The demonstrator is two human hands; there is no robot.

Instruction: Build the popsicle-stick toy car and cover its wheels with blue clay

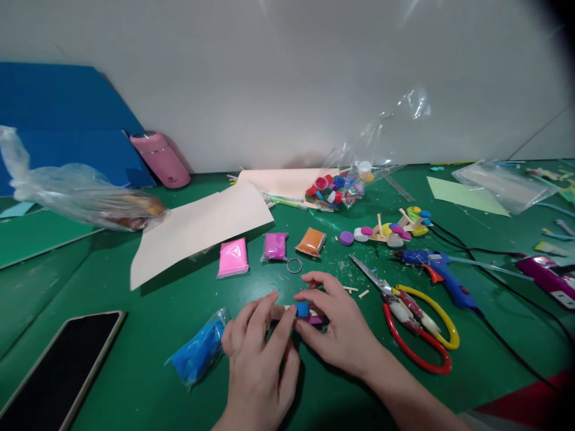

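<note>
Low over the table, my left hand (263, 344) and my right hand (336, 323) close around a small craft piece. It shows a blue block-like part (302, 309), a purple part (316, 319) and a pale, wood-coloured part (278, 312). My left index fingertip touches the blue part, while my right thumb and fingers curl around the other side. Much of the piece is hidden behind my fingers. Beside my left hand lies an open packet of blue clay (197, 352). Pink (233, 258), purple (275, 246) and orange (311, 242) clay packets sit beyond my hands, near a thin ring (294, 266).
Scissors (406, 317) with red and yellow handles and a blue glue gun (438, 272) with a cord lie right. Behind them are assembled bottle-cap pieces (390, 230). A phone (63, 371) is front left, a pink flask (162, 160) back left, and a bag of caps (344, 185) behind.
</note>
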